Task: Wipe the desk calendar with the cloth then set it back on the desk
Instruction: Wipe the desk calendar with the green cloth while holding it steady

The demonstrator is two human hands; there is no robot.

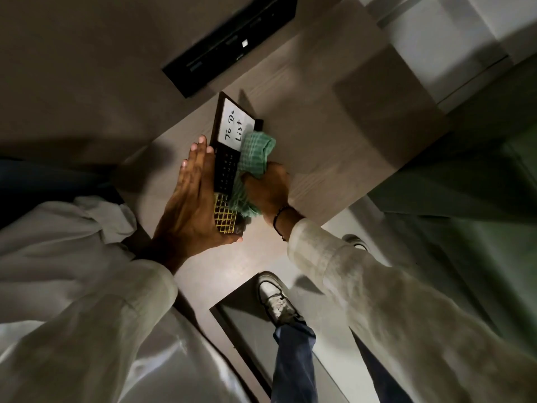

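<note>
The desk calendar (229, 146) is a dark brown board with a white "To Do List" panel at its far end, a dark grid in the middle and a gold lattice at the near end. It is lifted above the desk (334, 135). My left hand (190, 205) holds it along its left edge, fingers stretched flat and thumb under the near end. My right hand (268, 189) grips a bunched green checked cloth (251, 164) and presses it against the calendar's right side, covering a corner of the white panel.
A black flat device (229, 45) lies at the desk's far left edge. A pale cabinet (441, 39) stands at the upper right. Below the desk edge I see my white shoe (276, 301), blue trouser legs and a dark floor mat (241, 338).
</note>
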